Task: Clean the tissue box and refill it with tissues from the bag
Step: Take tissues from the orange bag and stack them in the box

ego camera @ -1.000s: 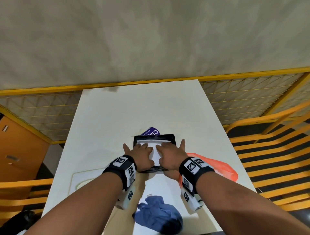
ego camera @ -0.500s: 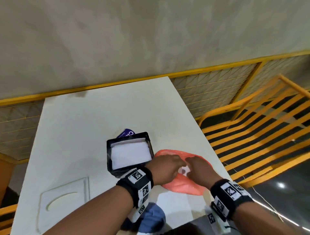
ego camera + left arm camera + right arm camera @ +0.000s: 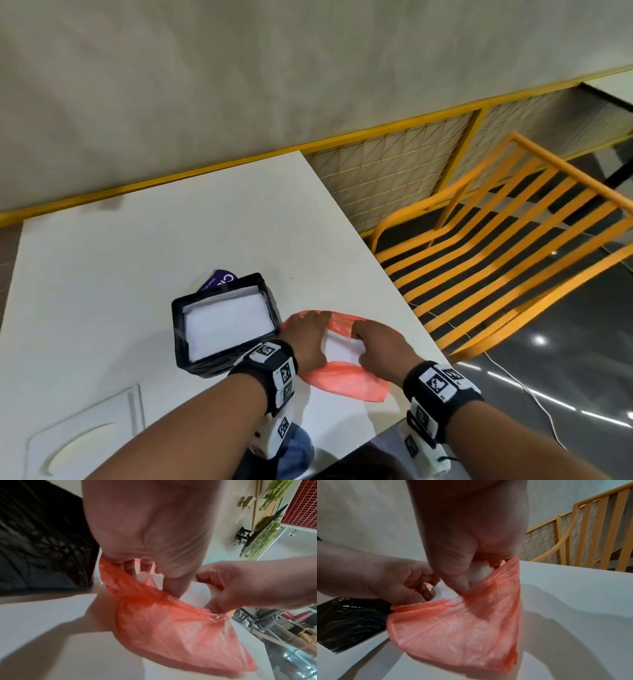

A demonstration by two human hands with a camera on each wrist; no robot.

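The black tissue box [image 3: 224,358] stands open on the white table [image 3: 137,260] with a white stack of tissues [image 3: 226,322] inside. Right of it lies the orange plastic bag [image 3: 342,378] [image 3: 171,622] [image 3: 453,628]. My left hand [image 3: 308,325] [image 3: 137,568] grips the bag's left rim, right beside the box. My right hand [image 3: 363,334] [image 3: 479,566] grips the right rim, thumb inside. Between them the mouth is pulled apart, showing white tissues [image 3: 339,349] [image 3: 479,572].
A white lid [image 3: 85,442] with an oval slot lies front left. A blue cloth [image 3: 294,452] sits at the near edge, and a purple packet [image 3: 219,279] pokes out behind the box. An orange slatted chair [image 3: 496,257] stands past the table's right edge, close to the bag.
Both hands left the tissues in the box and moved right to the orange bag. They now hold its rim and have spread its mouth wider.
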